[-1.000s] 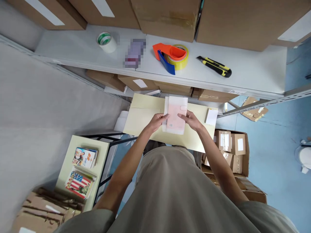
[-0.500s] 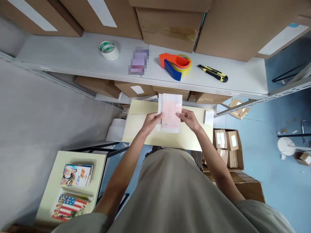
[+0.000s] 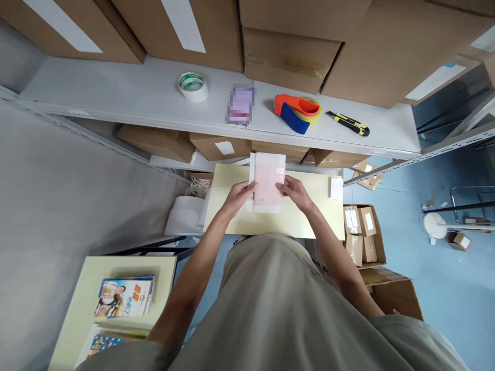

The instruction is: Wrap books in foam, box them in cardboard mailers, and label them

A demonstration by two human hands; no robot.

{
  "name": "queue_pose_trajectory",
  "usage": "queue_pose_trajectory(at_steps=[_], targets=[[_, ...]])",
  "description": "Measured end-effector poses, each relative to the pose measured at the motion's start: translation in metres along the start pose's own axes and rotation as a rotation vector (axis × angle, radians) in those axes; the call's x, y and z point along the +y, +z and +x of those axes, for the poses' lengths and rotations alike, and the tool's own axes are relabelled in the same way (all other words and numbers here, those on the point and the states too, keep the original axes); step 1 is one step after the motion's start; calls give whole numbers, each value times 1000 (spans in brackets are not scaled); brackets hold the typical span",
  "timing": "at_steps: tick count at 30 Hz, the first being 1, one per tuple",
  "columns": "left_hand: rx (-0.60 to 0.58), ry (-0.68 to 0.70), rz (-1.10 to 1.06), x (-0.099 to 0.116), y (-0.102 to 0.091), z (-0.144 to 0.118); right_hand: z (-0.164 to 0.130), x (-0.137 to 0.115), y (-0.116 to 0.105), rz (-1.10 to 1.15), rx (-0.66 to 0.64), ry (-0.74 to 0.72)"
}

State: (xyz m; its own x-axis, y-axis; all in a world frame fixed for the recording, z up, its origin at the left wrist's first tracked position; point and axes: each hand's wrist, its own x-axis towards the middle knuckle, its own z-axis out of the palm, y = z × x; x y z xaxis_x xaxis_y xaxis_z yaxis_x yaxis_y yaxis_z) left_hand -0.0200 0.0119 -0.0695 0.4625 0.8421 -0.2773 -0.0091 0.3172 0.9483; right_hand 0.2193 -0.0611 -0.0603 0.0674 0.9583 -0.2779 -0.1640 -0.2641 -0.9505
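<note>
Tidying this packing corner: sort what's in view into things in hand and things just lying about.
In hand: pink packet, gripped by left hand and right hand over the cream table.

Lying about: white tape roll, tape dispenser, utility knife, magazines, small boxes.

Both hands held a pale pink packet over a cream tabletop

The left hand (image 3: 236, 195) and right hand (image 3: 294, 189) gripped the packet (image 3: 267, 184) by its two side edges above the tabletop (image 3: 309, 216), where a small white slip (image 3: 335, 187) lay near the right edge. On the grey shelf (image 3: 127, 98) beyond sat a white tape roll (image 3: 193, 86), an orange and blue tape dispenser (image 3: 297, 109) and a yellow utility knife (image 3: 348, 123), under cardboard boxes (image 3: 290, 54)
</note>
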Motion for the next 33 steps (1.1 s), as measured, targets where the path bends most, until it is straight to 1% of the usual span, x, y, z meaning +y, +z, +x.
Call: queue_pose_trajectory(at_steps=[2,3,4,6,7,8,9,10,12,13,15,17,18,19,20,22,23,24,25,27,29,33], targets=[[-32,10,24,1,-6,-1,3,4,2,-38,21,2],[-30,18,41,2,-9,-1,3,6,4,-79,57,-8],[-19,30,62,2,-11,-1,3,7,6,-141,121,-38],[19,69,122,2,-13,-1,1,8,15,-308,284,-145],[40,95,162,3,-13,-1,-2,8,22,-386,343,-203],[59,123,205,5,-11,-3,-4,7,32,-436,364,-244],[74,151,246,6,-9,-5,-7,6,43,-451,336,-260],[84,180,281,8,-5,-8,-9,5,54,-434,275,-251],[77,249,345,12,4,-16,-10,2,76,-361,167,-195],[64,289,372,13,8,-20,-9,0,85,-327,150,-171],[-7,349,388,15,12,-26,-3,-3,93,-279,196,-158],[-118,341,337,15,7,-27,4,-5,88,-224,285,-163],[-143,314,298,15,2,-25,8,-5,83,-181,319,-153],[-122,283,266,14,-5,-22,10,-6,77,-129,336,-129],[-47,255,244,14,-12,-17,12,-6,70,-66,332,-94],[159,206,212,14,-25,-6,11,-7,57,64,262,-18],[223,175,184,15,-29,-1,9,-8,52,112,214,11],[230,134,143,16,-30,2,7,-8,48,142,169,34],[187,87,93,17,-30,5,4,-9,44,156,130,54],[56,9,2,21,-24,6,-1,-11,39,152,84,88],[-18,-26,-37,24,-14,4,-4,-11,33,141,58,114],[-9,-46,-42,27,0,1,-5,-9,20,152,30,132]])
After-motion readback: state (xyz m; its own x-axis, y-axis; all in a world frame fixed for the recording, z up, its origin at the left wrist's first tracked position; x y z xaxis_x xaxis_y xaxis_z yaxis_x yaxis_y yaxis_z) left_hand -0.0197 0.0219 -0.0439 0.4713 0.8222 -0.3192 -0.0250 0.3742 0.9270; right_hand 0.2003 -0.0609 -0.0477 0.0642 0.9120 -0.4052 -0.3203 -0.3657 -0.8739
